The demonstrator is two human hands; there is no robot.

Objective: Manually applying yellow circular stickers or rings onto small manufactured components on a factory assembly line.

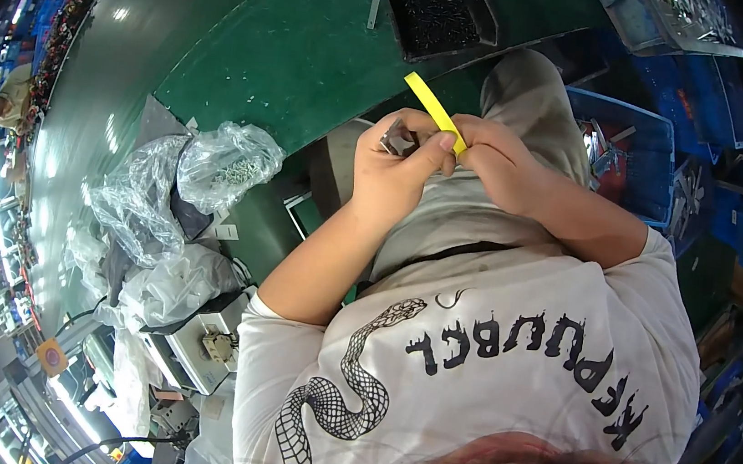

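Note:
In front of my lap, my two hands meet near the edge of the green table. My left hand [392, 175] is closed around a small, shiny metal piece [395, 138], partly hidden by the fingers. Its thumb tip lies against the lower part of a flat, bright yellow strip [429, 103]. My right hand [503, 166] pinches the lower end of that strip, its fingers curled in. The strip's free end slants up and left over the table edge. What else the fingers cover is hidden.
A black bin [437, 15] of small dark parts stands on the green table [290, 58]. Clear plastic bags [232, 166], one with small parts, lie at the left. A blue crate [645, 126] with metal pieces is beside my right leg. A white machine [202, 350] stands lower left.

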